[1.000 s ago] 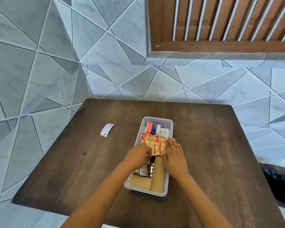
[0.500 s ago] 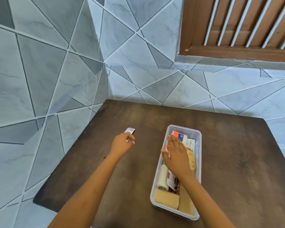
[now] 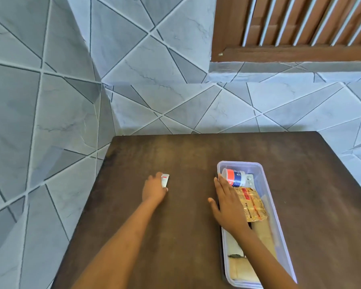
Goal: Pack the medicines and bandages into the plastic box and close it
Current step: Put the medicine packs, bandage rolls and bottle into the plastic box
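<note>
A clear plastic box (image 3: pixel 278 222) stands open on the dark wooden table (image 3: pixel 188 155), right of centre. Inside lie a white, orange and blue tube (image 3: pixel 234 177), a silver blister strip (image 3: pixel 249 180), a yellow medicine packet (image 3: pixel 251 203) and tan bandage rolls (image 3: pixel 263 236). My right hand (image 3: pixel 227 205) rests flat, fingers apart, over the box's left rim and its contents. My left hand (image 3: pixel 154 188) is out to the left on the table, its fingers closed on a small white sachet with red print (image 3: pixel 165 180). No lid is in view.
Grey tiled walls meet in a corner behind and to the left of the table. A brown slatted window frame (image 3: pixel 290 53) sits at the upper right. The table's left edge (image 3: pixel 87 203) runs close to my left forearm.
My left hand left the box, reached left across the table and closed on the white sachet. The right hand stayed on the box. The view has swung to the left.
</note>
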Demonstrator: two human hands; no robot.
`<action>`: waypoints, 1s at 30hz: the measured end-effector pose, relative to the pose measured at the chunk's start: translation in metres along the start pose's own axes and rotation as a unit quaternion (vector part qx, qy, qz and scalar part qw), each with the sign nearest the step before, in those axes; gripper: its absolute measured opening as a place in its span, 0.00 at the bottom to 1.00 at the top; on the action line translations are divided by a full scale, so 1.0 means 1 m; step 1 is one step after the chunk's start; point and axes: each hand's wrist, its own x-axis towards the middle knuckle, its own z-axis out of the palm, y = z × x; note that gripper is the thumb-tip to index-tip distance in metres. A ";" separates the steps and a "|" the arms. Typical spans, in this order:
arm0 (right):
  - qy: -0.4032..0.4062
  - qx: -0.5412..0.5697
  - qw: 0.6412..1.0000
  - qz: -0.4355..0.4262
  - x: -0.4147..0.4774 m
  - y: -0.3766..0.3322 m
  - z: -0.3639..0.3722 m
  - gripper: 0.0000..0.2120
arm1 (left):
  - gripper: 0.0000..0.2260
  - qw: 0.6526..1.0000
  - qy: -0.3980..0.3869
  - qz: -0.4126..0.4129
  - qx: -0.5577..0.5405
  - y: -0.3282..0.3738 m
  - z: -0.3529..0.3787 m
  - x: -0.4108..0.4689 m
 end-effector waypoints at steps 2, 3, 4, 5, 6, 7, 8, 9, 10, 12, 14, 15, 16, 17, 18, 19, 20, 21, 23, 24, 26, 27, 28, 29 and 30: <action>0.008 -0.004 1.000 -0.002 0.000 0.000 -0.002 0.35 | 0.22 1.000 0.009 0.004 -0.015 0.003 -0.001 0.001; 0.005 -0.010 1.000 -0.002 -0.001 0.000 -0.004 0.33 | 0.21 0.998 0.018 -0.004 -0.055 0.005 -0.002 0.001; 0.002 -0.015 1.000 -0.001 -0.001 0.001 -0.005 0.32 | 0.20 0.993 0.027 -0.013 -0.115 0.009 -0.004 0.000; 0.005 -0.017 1.000 0.006 -0.003 0.004 -0.008 0.32 | 0.19 0.983 0.037 -0.012 -0.179 0.017 -0.006 -0.003; 0.012 -0.017 1.000 0.016 -0.005 0.007 -0.010 0.34 | 0.17 0.970 0.046 -0.003 -0.239 0.027 -0.009 -0.007; 0.024 -0.016 0.999 0.025 -0.007 0.013 -0.015 0.37 | 0.15 0.954 0.049 0.014 -0.294 0.041 -0.012 -0.012; 0.031 -0.020 0.999 0.031 -0.008 0.020 -0.019 0.41 | 0.12 0.937 0.047 0.034 -0.344 0.055 -0.014 -0.017; 0.035 -0.022 0.998 0.036 -0.009 0.027 -0.023 0.42 | 0.11 0.922 0.038 0.059 -0.381 0.070 -0.017 -0.023; 0.042 -0.024 0.998 0.042 -0.012 0.038 -0.028 0.40 | 0.11 0.912 0.023 0.093 -0.398 0.087 -0.019 -0.030; 0.054 -0.021 0.997 0.054 -0.019 0.055 -0.039 0.38 | 0.12 0.915 -0.024 0.163 -0.367 0.121 -0.018 -0.044; 0.058 -0.018 0.996 0.066 -0.027 0.071 -0.050 0.38 | 0.13 0.928 -0.075 0.198 -0.307 0.150 -0.009 -0.057; 0.061 -0.014 0.996 0.069 -0.032 0.080 -0.056 0.37 | 0.13 0.932 -0.093 0.205 -0.283 0.165 -0.001 -0.063; 0.061 -0.005 0.996 0.070 -0.036 0.086 -0.060 0.34 | 0.14 0.936 -0.105 0.205 -0.265 0.176 0.008 -0.068; 0.054 0.000 0.996 0.072 -0.041 0.096 -0.064 0.32 | 0.15 0.941 -0.111 0.199 -0.252 0.189 0.019 -0.073; 0.044 0.003 0.996 0.071 -0.043 0.102 -0.064 0.30 | 0.16 0.946 -0.108 0.190 -0.237 0.197 0.027 -0.077; 0.040 0.006 0.997 0.070 -0.046 0.108 -0.063 0.30 | 0.17 0.953 -0.103 0.183 -0.219 0.205 0.035 -0.080; 0.044 0.007 0.997 0.065 -0.049 0.116 -0.061 0.30 | 0.18 0.958 -0.096 0.184 -0.198 0.215 0.043 -0.084; 0.046 0.010 0.997 0.060 -0.052 0.120 -0.058 0.30 | 0.18 0.961 -0.092 0.190 -0.178 0.221 0.051 -0.086; 0.043 0.023 0.998 0.049 -0.056 0.126 -0.054 0.33 | 0.20 0.965 -0.095 0.197 -0.143 0.232 0.063 -0.089; 0.040 0.033 0.998 0.043 -0.056 0.126 -0.053 0.35 | 0.21 0.968 -0.094 0.192 -0.133 0.236 0.067 -0.089; 0.037 0.052 0.997 0.036 -0.057 0.128 -0.054 0.36 | 0.20 0.975 -0.083 0.167 -0.125 0.243 0.072 -0.087; 0.039 0.057 0.997 0.034 -0.057 0.127 -0.053 0.36 | 0.19 0.977 -0.083 0.156 -0.117 0.243 0.073 -0.085; 0.041 0.064 0.997 0.033 -0.056 0.127 -0.053 0.36 | 0.19 0.979 -0.092 0.149 -0.104 0.243 0.072 -0.085; 0.041 0.074 0.996 0.034 -0.057 0.126 -0.053 0.36 | 0.19 0.979 -0.108 0.146 -0.089 0.243 0.073 -0.084; 0.038 0.083 0.995 0.033 -0.057 0.127 -0.052 0.35 | 0.20 0.979 -0.122 0.148 -0.075 0.244 0.076 -0.085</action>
